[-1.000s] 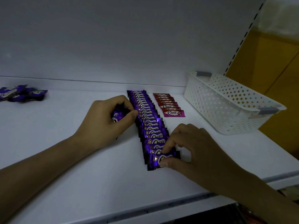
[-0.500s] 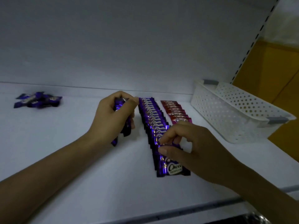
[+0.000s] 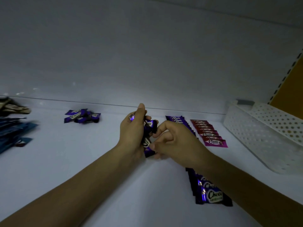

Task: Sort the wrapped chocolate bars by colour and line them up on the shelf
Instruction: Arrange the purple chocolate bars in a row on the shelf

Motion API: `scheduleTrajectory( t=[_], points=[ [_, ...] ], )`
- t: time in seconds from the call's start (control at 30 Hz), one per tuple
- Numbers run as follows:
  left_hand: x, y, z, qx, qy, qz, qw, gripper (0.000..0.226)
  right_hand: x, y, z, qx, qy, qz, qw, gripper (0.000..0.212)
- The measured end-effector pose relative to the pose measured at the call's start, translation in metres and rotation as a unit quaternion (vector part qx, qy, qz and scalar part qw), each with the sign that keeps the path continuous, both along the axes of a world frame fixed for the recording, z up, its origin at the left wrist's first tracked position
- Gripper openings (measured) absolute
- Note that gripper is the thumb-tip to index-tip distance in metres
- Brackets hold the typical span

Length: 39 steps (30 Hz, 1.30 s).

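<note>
Chocolate bars in shiny purple wrappers with white "Choco" lettering are held as a small bunch above the shelf, near its back edge. The left hand has its fingers and thumb curled round the bunch. The right hand pinches the lowest bar of the bunch between thumb and curled fingers. Just to the right, a purple row of overlapping bars runs from the back of the shelf toward the front, its middle hidden under the right forearm. Beside it lies a shorter red row, with a pink-wrapped bar at the near end. A loose purple pile sits well apart to the left, close to the back wall. Further left are blurred blue wrappers and, behind them, brown wrappers. At the far right stands a white basket with holed walls and grey handle grips. Of its inside, only a holed wall and pale floor are visible.
</note>
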State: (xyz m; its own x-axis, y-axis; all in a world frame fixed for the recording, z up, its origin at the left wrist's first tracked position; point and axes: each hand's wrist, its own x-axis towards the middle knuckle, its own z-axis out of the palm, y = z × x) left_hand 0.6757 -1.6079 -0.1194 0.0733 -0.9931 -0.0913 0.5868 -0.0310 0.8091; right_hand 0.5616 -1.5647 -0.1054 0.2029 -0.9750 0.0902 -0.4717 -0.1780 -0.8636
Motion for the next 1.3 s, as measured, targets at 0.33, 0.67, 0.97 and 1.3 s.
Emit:
scheduleTrajectory(
  t=[0.33, 0.67, 0.97, 1.3],
  points=[
    [0.016, -0.024, -0.012, -0.017, -0.090, 0.105, 0.990, 0.019, -0.017, 0.010, -0.002, 0.042, 0.011, 0.033, 0.998, 0.018],
    [-0.007, 0.011, -0.006, -0.230, -0.248, -0.152, 0.929, 0.025, -0.052, 0.001, 0.019, 0.034, -0.256, -0.100, 0.961, 0.016],
    [0.002, 0.005, -0.012, -0.267, -0.365, -0.133, 0.882, 0.009, -0.057, 0.005, 0.006, -0.099, -0.135, -0.126, 0.978, 0.033],
    [-0.006, 0.019, -0.020, -0.369, -0.440, -0.157, 0.804, 0.005, -0.090, 0.031, 0.022, -0.167, 0.193, -0.002, 0.967, 0.017]
  ],
)
